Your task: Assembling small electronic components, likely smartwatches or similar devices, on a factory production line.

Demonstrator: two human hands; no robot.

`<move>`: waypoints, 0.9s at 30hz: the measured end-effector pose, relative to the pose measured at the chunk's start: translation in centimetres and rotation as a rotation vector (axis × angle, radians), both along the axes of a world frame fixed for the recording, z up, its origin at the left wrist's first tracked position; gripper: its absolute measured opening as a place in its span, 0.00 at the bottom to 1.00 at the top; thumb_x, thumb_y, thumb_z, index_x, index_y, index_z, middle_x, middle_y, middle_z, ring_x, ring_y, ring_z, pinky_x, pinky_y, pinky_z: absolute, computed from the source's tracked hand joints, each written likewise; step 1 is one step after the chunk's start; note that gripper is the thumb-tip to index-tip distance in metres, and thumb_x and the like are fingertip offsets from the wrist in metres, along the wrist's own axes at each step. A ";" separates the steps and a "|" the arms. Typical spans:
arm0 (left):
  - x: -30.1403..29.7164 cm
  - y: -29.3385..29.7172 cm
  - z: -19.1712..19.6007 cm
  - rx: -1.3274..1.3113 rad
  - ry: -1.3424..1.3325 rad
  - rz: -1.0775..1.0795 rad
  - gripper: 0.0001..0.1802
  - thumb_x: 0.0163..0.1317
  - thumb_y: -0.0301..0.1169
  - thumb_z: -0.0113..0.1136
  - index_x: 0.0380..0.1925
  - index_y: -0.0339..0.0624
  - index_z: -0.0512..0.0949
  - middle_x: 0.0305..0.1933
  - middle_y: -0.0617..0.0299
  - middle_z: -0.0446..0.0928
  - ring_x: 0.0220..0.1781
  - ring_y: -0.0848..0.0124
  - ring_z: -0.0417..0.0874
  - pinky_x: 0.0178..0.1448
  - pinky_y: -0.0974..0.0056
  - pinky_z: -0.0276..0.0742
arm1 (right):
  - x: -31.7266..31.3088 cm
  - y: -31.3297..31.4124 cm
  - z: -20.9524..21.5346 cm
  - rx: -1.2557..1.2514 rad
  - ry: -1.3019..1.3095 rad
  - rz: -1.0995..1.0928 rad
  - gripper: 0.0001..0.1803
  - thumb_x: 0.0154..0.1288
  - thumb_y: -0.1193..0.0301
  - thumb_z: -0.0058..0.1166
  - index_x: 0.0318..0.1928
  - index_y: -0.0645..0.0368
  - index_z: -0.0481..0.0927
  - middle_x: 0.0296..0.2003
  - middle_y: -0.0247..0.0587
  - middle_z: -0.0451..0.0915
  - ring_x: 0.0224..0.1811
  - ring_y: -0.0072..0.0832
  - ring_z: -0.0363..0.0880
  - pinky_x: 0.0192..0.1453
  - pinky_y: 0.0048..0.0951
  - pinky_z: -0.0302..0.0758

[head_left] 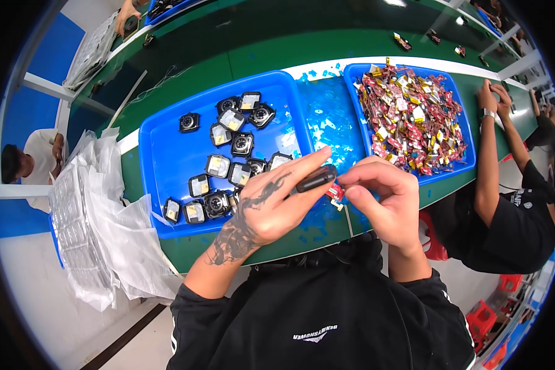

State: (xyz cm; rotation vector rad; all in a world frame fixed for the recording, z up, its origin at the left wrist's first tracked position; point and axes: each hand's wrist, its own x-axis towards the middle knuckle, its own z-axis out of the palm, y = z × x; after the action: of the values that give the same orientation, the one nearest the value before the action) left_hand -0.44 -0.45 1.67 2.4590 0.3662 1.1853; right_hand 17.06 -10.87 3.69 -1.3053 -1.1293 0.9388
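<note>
Over a green workbench (185, 250), at the right edge of a blue tray (166, 161), a worker's left hand (276, 208) clasps, fingers wrapped, and right hand (390, 198) nearly closes thumb to forefinger, pinch unclear, at a dark watch-like casing (317, 178) and its neighboring red strip (335, 192), apparently mid-handling, next seemingly requiring steadiness.

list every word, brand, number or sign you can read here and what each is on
Black jacket, front: white lettering with a logo; wording not copied.
Co-worker's black shirt: white lettering, partly seen; wording not copied.
Heaped red, white and yellow pieces: any print too small to read.
Watch-shaped cases: any markings too small to read.
</note>
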 end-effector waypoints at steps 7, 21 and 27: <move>0.1 -0.3 0.5 -0.194 0.106 -0.046 0.10 0.50 0.23 0.70 0.35 0.37 0.84 0.42 0.53 0.81 0.41 0.63 0.86 0.43 0.63 0.83 | 0.5 0.2 -0.1 -0.079 0.108 0.048 0.04 0.62 0.79 0.59 0.37 0.66 0.79 0.35 0.38 0.80 0.39 0.21 0.79 0.43 0.23 0.77; 0.4 -1.8 -0.5 -1.209 -0.079 -0.196 0.15 0.62 0.20 0.60 0.50 0.32 0.80 0.46 0.54 0.78 0.44 0.70 0.85 0.46 0.71 0.83 | -1.1 0.4 -1.7 0.045 0.011 -0.145 0.12 0.57 0.84 0.62 0.41 0.65 0.75 0.36 0.35 0.79 0.35 0.17 0.78 0.40 0.18 0.75; 0.6 -1.4 -0.3 -1.226 -0.084 -0.258 0.22 0.63 0.15 0.56 0.58 0.34 0.75 0.54 0.53 0.76 0.54 0.69 0.81 0.58 0.68 0.79 | -1.5 0.8 -2.6 0.142 -0.167 -0.222 0.13 0.56 0.85 0.63 0.39 0.64 0.74 0.32 0.35 0.78 0.30 0.16 0.73 0.35 0.18 0.71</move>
State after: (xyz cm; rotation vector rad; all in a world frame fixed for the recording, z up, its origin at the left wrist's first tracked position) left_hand 0.15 -1.88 1.34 1.3244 0.5198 0.6157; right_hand 15.58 -10.11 1.09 -1.3788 -1.1286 0.5852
